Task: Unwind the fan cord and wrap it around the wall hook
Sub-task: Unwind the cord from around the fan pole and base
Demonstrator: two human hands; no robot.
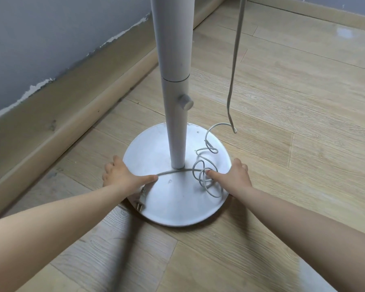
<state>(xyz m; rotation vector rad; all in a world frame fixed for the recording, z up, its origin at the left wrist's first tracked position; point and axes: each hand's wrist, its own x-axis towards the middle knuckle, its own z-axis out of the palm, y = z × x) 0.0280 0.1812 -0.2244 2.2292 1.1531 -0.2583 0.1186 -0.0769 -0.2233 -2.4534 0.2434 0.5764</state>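
A white standing fan's pole [173, 85] rises from a round white base [173, 207] on the wood floor. The grey fan cord [204, 175] lies in loose loops on the base's right side and runs past the pole's foot to its plug [141, 202] at the base's front left. A further length of cord [235, 60] hangs down from above on the right. My left hand [122, 173] grips the base's left rim, thumb on top near the cord. My right hand [234, 175] grips the right rim, thumb on the cord loops. No wall hook is in view.
A grey-blue wall [51, 39] with a wooden skirting board [61, 106] runs along the left, close to the fan base. Wood-plank floor [303, 102] spreads to the right and front. A round knob [185, 102] sticks out of the pole.
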